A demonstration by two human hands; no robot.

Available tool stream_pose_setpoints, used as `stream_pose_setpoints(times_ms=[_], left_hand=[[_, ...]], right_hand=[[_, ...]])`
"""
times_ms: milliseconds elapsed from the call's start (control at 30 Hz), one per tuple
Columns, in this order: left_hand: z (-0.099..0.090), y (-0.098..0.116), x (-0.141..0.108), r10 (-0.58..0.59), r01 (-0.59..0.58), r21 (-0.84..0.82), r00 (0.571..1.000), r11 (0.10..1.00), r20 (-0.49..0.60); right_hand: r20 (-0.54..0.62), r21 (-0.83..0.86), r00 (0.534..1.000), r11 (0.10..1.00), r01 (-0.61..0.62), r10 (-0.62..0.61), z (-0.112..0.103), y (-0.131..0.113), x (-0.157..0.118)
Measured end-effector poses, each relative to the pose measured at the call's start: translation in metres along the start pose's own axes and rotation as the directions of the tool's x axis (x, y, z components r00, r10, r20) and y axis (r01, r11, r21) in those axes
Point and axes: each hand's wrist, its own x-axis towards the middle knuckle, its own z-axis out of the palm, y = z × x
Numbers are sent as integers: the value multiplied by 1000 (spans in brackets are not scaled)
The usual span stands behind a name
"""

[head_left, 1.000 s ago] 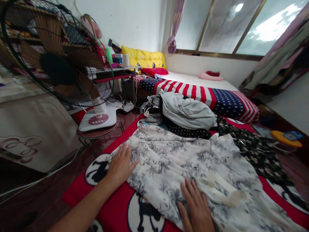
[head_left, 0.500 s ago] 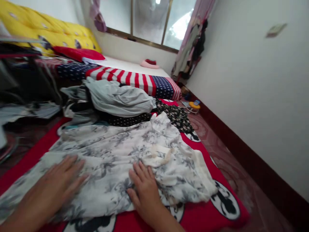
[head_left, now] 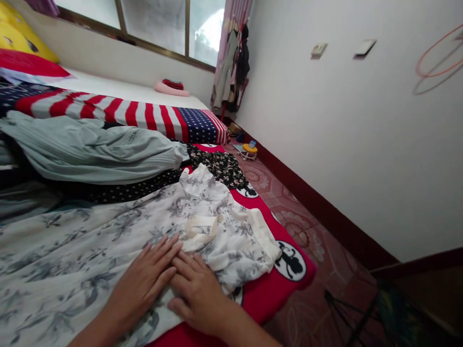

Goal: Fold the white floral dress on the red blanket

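A white garment with a grey floral print [head_left: 119,226] lies spread over a red blanket [head_left: 260,299]. My left hand [head_left: 144,279] rests flat on the cloth, fingers extended. Beside it, fingertips touching or slightly overlapping, my right hand [head_left: 197,291] also lies flat with its fingers stretched out. Neither hand grips anything. Just beyond the fingertips is a cream fabric band [head_left: 202,229] on the garment. The cream edge [head_left: 264,238] of the garment reaches toward the blanket's right side.
Light grey-green clothing [head_left: 97,149] and black patterned cloth [head_left: 220,166] lie behind the garment. Farther back stands a bed with a striped, starred cover [head_left: 144,115]. A small yellow stool [head_left: 249,148] is near the right wall; dark thin legs [head_left: 347,313] stand at lower right.
The view has swung right. My left hand has moved across the garment to meet my right hand, where before they were well apart. Both stay flat on the cloth.
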Motion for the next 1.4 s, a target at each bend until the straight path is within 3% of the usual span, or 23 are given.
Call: stream_pose_setpoints(times_ms=[67, 133, 233, 333, 467, 667, 900, 1000, 1100, 1200, 1300, 1400], left_hand=[[-1, 0, -1, 12, -12, 31, 1000, 999, 0], [-1, 2, -1, 6, -7, 42, 1000, 999, 3], [-2, 5, 1, -18, 18, 33, 1000, 999, 2], [-2, 7, 2, -33, 33, 41, 999, 999, -2], [-2, 8, 2, -42, 42, 50, 999, 998, -5], [-7, 11, 2, -82, 81, 71, 997, 994, 8], [-10, 15, 2, -111, 108, 72, 993, 992, 39], [-8, 14, 1, -110, 109, 50, 994, 993, 8], [-5, 13, 0, -96, 97, 66, 995, 993, -15], [-2, 12, -1, -93, 96, 101, 995, 990, -38], [-3, 14, 0, -98, 103, 101, 994, 990, -47], [-6, 17, 0, -110, 113, 64, 993, 992, -42]], right_hand=[[-44, 2, 999, 1000, 10, -10, -7, 13, -17], [-178, 12, 984, 1000, 29, -26, -15, 28, -39], [-431, -23, 902, 999, -35, 22, -31, 50, -77], [-526, -62, 842, 983, -175, 117, -48, 72, -111], [-496, -35, 835, 955, -293, 238, -58, 95, -130], [-498, 129, 785, 926, -354, 369, -60, 111, -128], [-365, 117, 829, 905, -409, 423, -70, 123, -144], [-311, 145, 824, 880, -452, 474, -72, 130, -150], [-384, 28, 767, 837, -546, 513, -72, 129, -143], [-552, -87, 717, 826, -557, 426, -73, 114, -117], [-590, 5, 743, 923, -386, 314, -71, 91, -72], [-499, 247, 803, 942, -229, 326, -64, 81, -18]])
